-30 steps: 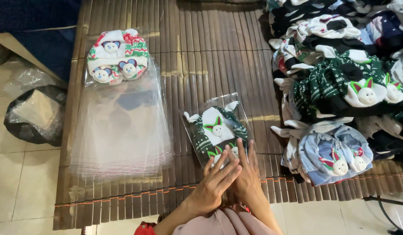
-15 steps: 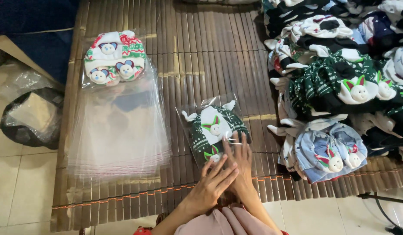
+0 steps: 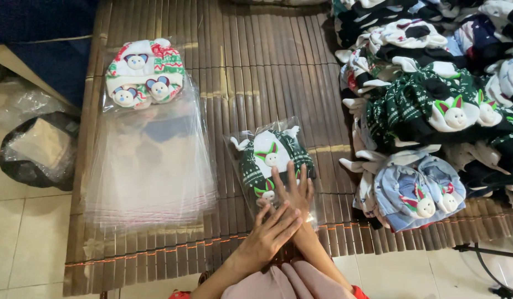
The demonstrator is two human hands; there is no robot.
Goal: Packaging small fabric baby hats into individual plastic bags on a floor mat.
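A clear plastic bag (image 3: 246,145) holding a dark green knitted hat (image 3: 267,158) with white animal faces lies on the brown slatted mat (image 3: 251,72). My right hand (image 3: 292,191) rests flat on the bag's near end, fingers spread and pointing away from me. My left hand (image 3: 270,232) lies flat across the right wrist, fingers together, angled up to the right. Neither hand grips anything.
A stack of empty clear bags (image 3: 148,166) lies to the left, with a bagged white, red and green hat (image 3: 144,72) at its far end. A heap of unbagged knitted hats (image 3: 434,105) fills the right side. A black bag (image 3: 32,149) sits on the tiled floor at left.
Both hands have slid slightly farther up over the near end of the bagged green hat. The bag itself has stayed in place.
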